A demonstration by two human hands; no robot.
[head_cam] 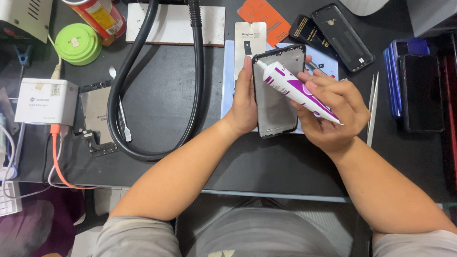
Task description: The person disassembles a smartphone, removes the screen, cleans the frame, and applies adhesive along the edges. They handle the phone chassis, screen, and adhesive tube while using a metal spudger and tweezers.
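Your left hand (245, 107) grips the left long edge of a black-rimmed phone frame with a grey metal inner plate (276, 102), fingers pointing far and the thumb hidden behind it. The frame stands tilted a little, its far end leaning right, above the middle of the dark work mat (166, 85). Your right hand (333, 112) is closed around a white squeeze tube with purple stripes (297, 88). The fingers wrap over its wide rear end, and its narrow white nozzle rests at the frame's far left corner. The tube lies slantwise across the frame's right half.

Under the frame lies a pale blue sheet (228, 95), with a silver rectangular foil-backed panel (250, 45) at its far edge. Far right of your hands sit an orange card (264, 16) and two black phone back covers (333, 33). Just right of your right hand lie slim metal tweezers (372, 107), and beyond them a dark phone on a blue case (419, 90).

To the left, a thick black hose (157, 81) loops across the mat. Left of it you have a bare metal phone plate (95, 112), a white charger box (45, 101) with an orange cable (57, 157), and a green round lid (77, 44).
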